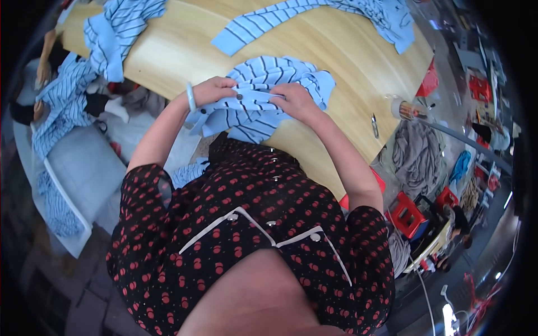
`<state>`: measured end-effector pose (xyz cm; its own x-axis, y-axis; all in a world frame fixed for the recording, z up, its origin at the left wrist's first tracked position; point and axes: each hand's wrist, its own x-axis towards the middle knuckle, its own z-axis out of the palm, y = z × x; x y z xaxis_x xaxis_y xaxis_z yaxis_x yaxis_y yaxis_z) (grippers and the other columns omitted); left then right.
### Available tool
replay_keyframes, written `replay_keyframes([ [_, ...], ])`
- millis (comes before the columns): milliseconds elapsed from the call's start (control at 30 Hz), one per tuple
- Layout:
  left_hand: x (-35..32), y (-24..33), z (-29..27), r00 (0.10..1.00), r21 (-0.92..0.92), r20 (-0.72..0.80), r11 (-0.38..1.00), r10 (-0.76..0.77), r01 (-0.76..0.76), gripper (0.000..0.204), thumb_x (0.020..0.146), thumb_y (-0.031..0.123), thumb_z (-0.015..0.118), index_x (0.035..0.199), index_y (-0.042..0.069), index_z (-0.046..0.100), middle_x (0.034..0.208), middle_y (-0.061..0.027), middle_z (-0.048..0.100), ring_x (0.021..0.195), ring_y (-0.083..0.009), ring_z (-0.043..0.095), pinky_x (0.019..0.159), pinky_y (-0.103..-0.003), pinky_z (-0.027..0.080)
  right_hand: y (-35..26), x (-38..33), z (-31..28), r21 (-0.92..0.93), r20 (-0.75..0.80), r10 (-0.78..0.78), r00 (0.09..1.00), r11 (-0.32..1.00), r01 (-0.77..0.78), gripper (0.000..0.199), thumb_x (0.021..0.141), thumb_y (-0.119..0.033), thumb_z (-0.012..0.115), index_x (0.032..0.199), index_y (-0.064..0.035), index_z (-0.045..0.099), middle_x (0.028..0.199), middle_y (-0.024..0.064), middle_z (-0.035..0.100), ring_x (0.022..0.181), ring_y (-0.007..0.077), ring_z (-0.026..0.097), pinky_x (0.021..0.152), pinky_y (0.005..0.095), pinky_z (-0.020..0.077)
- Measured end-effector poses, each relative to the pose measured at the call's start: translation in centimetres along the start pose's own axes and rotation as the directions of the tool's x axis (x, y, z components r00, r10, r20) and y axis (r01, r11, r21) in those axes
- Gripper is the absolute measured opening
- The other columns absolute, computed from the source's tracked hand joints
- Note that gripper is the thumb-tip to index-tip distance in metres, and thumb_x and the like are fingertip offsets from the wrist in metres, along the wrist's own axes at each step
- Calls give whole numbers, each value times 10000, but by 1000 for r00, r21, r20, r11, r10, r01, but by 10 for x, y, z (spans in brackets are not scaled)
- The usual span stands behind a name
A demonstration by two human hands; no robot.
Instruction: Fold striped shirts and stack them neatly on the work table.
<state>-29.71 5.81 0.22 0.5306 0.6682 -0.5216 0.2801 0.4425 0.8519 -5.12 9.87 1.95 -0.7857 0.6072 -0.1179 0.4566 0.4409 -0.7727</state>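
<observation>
Both my hands grip a light blue shirt [269, 70] with dark stripes, bunched at the near edge of the wooden table [185, 39]. My left hand [212, 91], with a pale bangle at the wrist, pinches the cloth on the left. Opposite it, my right hand [295, 102] is closed on the fabric, thumb toward the left. Between the hands a strip of the shirt is stretched, and a dark round button [239, 97] shows on it. Part of the shirt hangs over the table edge toward my body.
More striped blue cloth [386, 22] lies at the table's far right and another piece [120, 33] at the far left. Small snips [375, 126] rest near the right edge. At left, another person's hand [39, 110] is on striped cloth. A red stool [406, 215] stands lower right.
</observation>
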Motion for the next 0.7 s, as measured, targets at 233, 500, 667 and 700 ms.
replay_keyframes([
  [233, 19, -6, 1, 996, 204, -91, 978, -26, 44, 245, 746, 293, 508, 717, 51, 535, 573, 1, 441, 548, -84, 386, 523, -241, 345, 1, 1, 11, -7, -33, -1, 999, 1000, 1, 131, 697, -116, 520, 770, -14, 559, 678, 140, 552, 639, 279, 534, 583, 342, 419],
  [500, 69, 0, 25, 973, 621, -182, 784, 140, 3, 347, 648, 359, 585, 715, 20, 561, 716, -191, 558, 659, -294, 531, 600, -359, 409, 7, 5, 16, -121, -21, 19, 1000, 992, -22, 153, 656, -140, 566, 787, -72, 608, 695, 133, 578, 659, 290, 556, 633, 365, 447],
  [667, 76, -12, 38, 972, 733, -217, 673, 85, 105, 423, 637, 427, 590, 839, 55, 594, 824, -196, 569, 794, -333, 539, 692, -416, 415, 6, 6, 22, -257, 127, 91, 988, 965, -56, 202, 619, -137, 568, 812, -99, 615, 729, 155, 578, 705, 301, 563, 661, 380, 450],
  [700, 75, -19, 39, 969, 702, -225, 707, 105, 86, 409, 628, 411, 612, 838, 61, 596, 820, -188, 572, 773, -333, 539, 683, -409, 417, 9, 6, 27, -306, 118, 102, 988, 950, -62, 206, 620, -154, 577, 818, -114, 614, 707, 147, 571, 681, 293, 558, 625, 383, 447],
])
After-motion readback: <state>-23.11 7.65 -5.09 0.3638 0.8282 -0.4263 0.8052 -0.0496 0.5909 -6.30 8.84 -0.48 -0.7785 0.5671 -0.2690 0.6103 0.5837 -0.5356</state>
